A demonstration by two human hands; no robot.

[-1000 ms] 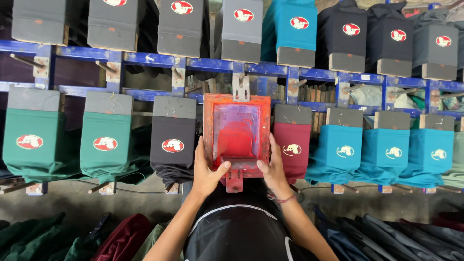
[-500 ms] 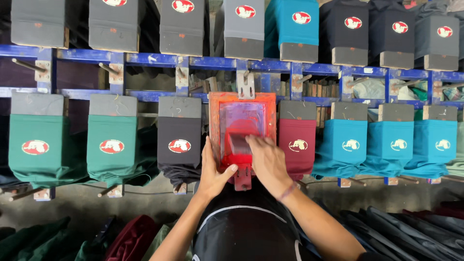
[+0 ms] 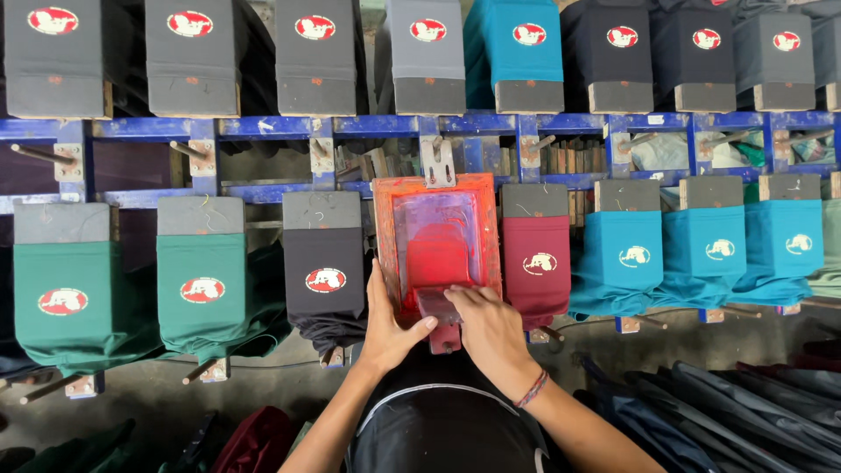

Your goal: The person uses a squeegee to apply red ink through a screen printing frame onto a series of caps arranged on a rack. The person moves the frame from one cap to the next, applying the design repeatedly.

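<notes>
A rectangular wooden printing frame stained red-orange (image 3: 438, 250), with a translucent mesh smeared in red ink, is laid flat on a garment board directly ahead of both hands. Its lower left edge is gripped by the left hand (image 3: 392, 328). A small red-coated squeegee (image 3: 438, 307) at the near end of the mesh is clamped under the closed fingers of the right hand (image 3: 492, 333). Just left of the left hand, a black shirt (image 3: 326, 276) with a red oval print is seen. Just right of the right hand, a maroon shirt (image 3: 536, 263) bears a pale emblem. Further right, teal shirts (image 3: 701, 250) carry white emblems.
</notes>
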